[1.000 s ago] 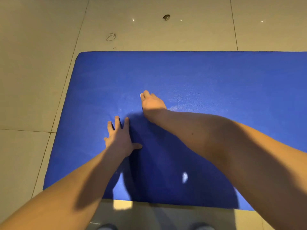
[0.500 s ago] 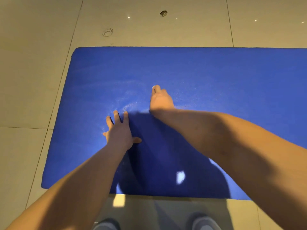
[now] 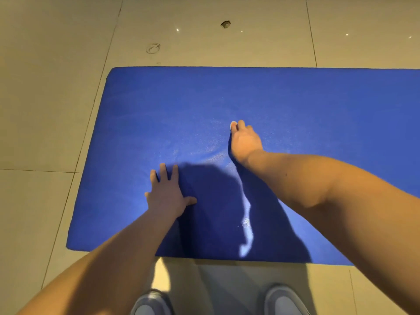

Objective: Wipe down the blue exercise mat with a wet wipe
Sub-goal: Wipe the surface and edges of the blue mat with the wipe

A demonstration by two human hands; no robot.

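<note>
Now our left hand (image 3: 167, 192) lies flat, fingers spread, on the blue mat (image 3: 318, 105), which is spread on the tiled floor (image 3: 45, 110). Farther out, our right hand (image 3: 245, 142) curls over the wet wipe (image 3: 233, 126), only a white sliver showing.

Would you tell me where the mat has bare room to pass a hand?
The mat is bare along its far edge beyond both hands, to the right of the right hand, and between the left hand and the left edge. The near middle is crowded: left hand flat, right hand on the wipe.
</note>
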